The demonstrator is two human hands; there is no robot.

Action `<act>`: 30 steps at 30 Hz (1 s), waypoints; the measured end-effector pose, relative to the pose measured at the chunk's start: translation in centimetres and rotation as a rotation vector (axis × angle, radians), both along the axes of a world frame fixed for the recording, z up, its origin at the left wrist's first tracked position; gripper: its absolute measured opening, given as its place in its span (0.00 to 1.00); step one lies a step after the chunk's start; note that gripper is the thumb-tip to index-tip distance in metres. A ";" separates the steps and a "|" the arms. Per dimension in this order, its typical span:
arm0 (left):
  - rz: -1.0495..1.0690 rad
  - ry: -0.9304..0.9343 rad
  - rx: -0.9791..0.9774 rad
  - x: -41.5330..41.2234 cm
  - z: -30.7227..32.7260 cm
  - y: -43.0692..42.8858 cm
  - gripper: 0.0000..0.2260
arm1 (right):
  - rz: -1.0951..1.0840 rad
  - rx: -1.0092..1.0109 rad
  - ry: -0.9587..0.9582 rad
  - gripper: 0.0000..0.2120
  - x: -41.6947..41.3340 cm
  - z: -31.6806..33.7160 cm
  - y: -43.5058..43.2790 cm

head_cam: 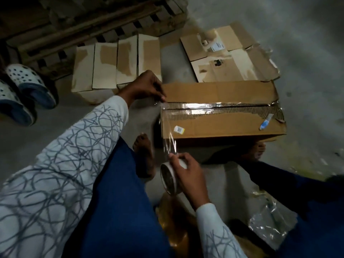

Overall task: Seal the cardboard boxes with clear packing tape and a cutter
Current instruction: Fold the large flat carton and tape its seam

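A storeroom or warehouse, it seems: bare concrete floor [307,62] at upper right, a wooden pallet [83,25] at upper left, flattened cartons [115,64] and torn cardboard [232,58] above centre, a box [223,127] mid-frame, clogs [28,84] at left.

The grey concrete floor [307,58] carries a taped cardboard box [223,127], flattened cartons [115,66] behind it, a wooden pallet [74,25], two clogs [28,84] and crumpled plastic [270,224].

Pale long sleeves [74,146] covered in dark, looping scribble lines reach both wrists. Deep blue trousers [119,202] cover the legs. The left hand [147,88], right hand [186,172] and feet [144,157] are bare.
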State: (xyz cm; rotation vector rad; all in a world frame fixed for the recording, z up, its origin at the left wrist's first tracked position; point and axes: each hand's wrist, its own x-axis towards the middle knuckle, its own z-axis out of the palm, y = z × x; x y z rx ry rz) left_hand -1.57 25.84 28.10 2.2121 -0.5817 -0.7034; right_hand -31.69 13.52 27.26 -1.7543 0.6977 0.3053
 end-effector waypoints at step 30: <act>0.127 -0.194 0.504 12.2 -15.5 -2.1 0.26 | -0.057 -0.294 0.338 0.18 19.3 -6.7 2.0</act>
